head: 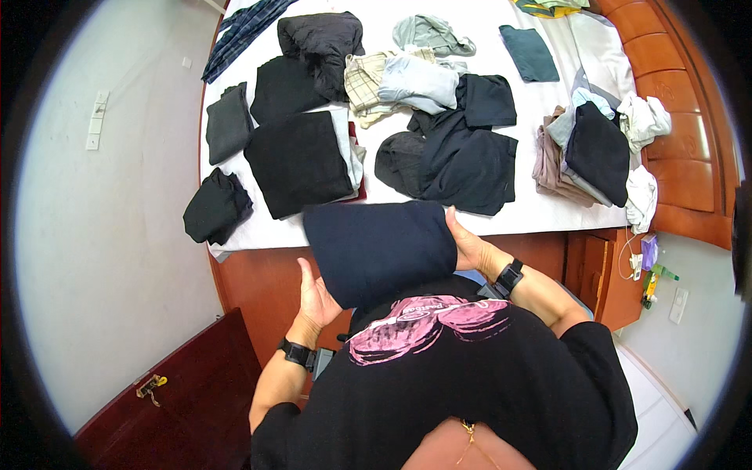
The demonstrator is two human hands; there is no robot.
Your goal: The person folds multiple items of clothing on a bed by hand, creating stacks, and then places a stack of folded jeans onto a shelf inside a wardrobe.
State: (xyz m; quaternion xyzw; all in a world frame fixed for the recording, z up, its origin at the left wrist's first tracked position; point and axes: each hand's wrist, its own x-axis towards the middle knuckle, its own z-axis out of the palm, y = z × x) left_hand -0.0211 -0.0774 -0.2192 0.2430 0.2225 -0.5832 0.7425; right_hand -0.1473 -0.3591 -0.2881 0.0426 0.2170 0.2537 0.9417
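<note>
A folded dark navy garment [382, 252] is held between both hands in front of my chest, just before the bed's near edge. My left hand [317, 299] supports its lower left corner, thumb up. At its right side my right hand [468, 244] grips the edge, with the thumb near the upper corner. Beyond it on the white bed sheet [523, 217] lie a stack topped by a folded black garment [299, 161], a dark pile of clothing [470, 164] and a black bundle [216, 205].
Farther back lie a dark grey folded garment [228, 124], a cream checked garment [364, 76] and a folded teal garment [530, 54]. A clothes stack [598, 154] stands at right by the wooden headboard [681, 117]. Below is a wooden nightstand [623, 282].
</note>
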